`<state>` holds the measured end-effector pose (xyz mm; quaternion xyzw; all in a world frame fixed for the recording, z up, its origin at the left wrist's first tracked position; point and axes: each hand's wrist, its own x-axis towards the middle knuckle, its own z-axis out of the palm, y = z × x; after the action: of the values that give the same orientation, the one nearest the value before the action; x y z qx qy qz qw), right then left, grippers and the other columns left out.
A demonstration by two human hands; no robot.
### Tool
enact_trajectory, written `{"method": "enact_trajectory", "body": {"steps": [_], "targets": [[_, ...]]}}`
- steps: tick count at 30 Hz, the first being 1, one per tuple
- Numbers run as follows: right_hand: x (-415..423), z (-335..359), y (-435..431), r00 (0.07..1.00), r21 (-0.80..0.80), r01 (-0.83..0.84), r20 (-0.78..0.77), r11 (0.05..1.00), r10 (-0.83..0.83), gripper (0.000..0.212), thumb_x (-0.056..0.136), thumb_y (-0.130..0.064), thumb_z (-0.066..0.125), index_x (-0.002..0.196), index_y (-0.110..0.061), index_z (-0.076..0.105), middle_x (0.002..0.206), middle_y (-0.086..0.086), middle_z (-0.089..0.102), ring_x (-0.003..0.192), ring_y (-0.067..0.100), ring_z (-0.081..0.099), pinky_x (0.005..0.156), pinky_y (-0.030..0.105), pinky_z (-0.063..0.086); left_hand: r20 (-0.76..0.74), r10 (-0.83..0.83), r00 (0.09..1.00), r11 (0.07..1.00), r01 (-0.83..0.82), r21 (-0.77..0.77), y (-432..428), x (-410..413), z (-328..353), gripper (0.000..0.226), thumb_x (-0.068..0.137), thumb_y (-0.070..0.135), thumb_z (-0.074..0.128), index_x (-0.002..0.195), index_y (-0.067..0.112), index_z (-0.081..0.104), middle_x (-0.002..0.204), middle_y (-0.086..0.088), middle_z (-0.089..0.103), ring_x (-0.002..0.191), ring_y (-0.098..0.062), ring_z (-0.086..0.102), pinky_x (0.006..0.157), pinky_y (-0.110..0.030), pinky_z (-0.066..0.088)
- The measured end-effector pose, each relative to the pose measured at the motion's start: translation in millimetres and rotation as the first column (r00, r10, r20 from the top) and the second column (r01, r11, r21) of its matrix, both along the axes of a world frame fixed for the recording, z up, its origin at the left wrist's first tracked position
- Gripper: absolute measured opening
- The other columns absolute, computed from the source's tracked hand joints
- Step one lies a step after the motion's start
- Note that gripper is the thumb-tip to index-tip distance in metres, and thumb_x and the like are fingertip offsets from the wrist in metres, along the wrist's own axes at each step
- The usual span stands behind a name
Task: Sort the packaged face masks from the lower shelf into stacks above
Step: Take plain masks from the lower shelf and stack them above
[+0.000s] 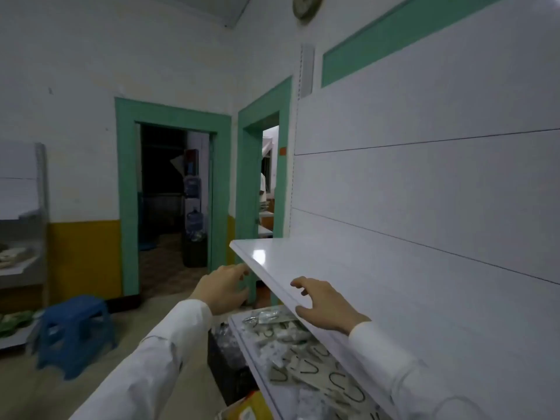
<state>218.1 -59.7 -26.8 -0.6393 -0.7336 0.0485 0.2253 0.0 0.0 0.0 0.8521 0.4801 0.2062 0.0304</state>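
Beneath a white upper shelf board (348,268), clear-packaged face masks (303,362) litter the white lower shelf (240,336); left hand (222,287) and right hand (325,304) hover nearby, loosely spread, empty.

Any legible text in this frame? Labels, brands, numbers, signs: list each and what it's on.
No text here can be read.
Packaged face masks: only dark U-shaped marks show, no legible print.
Water jugs through the doorway: labels too blurred.
Yellow box at the bottom edge: print too blurred.
Round wall fixture at the top: cut off, no numbers legible.
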Motion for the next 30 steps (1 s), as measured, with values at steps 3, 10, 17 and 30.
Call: {"method": "enact_trajectory", "body": {"steps": [3,10,17,30], "targets": [[16.8,-1.0,41.2,0.999,0.004,0.033,0.018,0.999,-0.034,0.054,0.089,-0.028,0.056,0.14,-0.023,0.037,0.141,-0.002,0.046,0.125,0.016,0.047,0.101,0.033,0.042,-0.014,-0.024,1.0,1.0,0.024,-0.005,46.6,15.0,-0.1,0.033,0.09,0.03,0.052,0.122,0.023,0.048,0.121,-0.001,0.059,0.104,-0.02,0.058,0.088,-0.039,0.051],[69.7,-8.1,105.1,0.982,0.002,0.182,0.048,0.983,-0.182,0.053,0.09,-0.034,0.054,0.139,-0.024,0.038,0.141,-0.004,0.045,0.125,0.016,0.045,0.101,0.036,0.041,-0.011,-0.119,0.993,0.993,0.119,-0.012,152.8,62.1,-6.9,0.036,0.088,0.032,0.056,0.123,0.024,0.05,0.121,0.004,0.058,0.1,-0.014,0.057,0.087,-0.033,0.05],[115.8,-2.4,145.5,0.901,0.041,0.432,0.011,0.901,-0.433,0.049,0.089,-0.033,0.056,0.135,-0.025,0.041,0.136,-0.004,0.049,0.12,0.013,0.048,0.096,0.034,0.044,-0.018,-0.339,0.941,0.94,0.339,0.04,252.5,128.7,-5.7,0.039,0.09,0.036,0.054,0.127,0.025,0.05,0.125,0.007,0.057,0.108,-0.014,0.055,0.092,-0.032,0.048],[129.7,-3.3,125.4,0.596,0.046,0.801,0.02,0.596,-0.803,0.047,0.091,-0.032,0.055,0.135,-0.024,0.042,0.136,-0.003,0.049,0.12,0.015,0.049,0.096,0.034,0.043,0.013,-0.656,0.755,0.755,0.656,0.009,326.4,211.2,-23.7,0.035,0.089,0.034,0.055,0.122,0.025,0.052,0.121,0.008,0.057,0.108,-0.014,0.053,0.089,-0.033,0.046]]}}
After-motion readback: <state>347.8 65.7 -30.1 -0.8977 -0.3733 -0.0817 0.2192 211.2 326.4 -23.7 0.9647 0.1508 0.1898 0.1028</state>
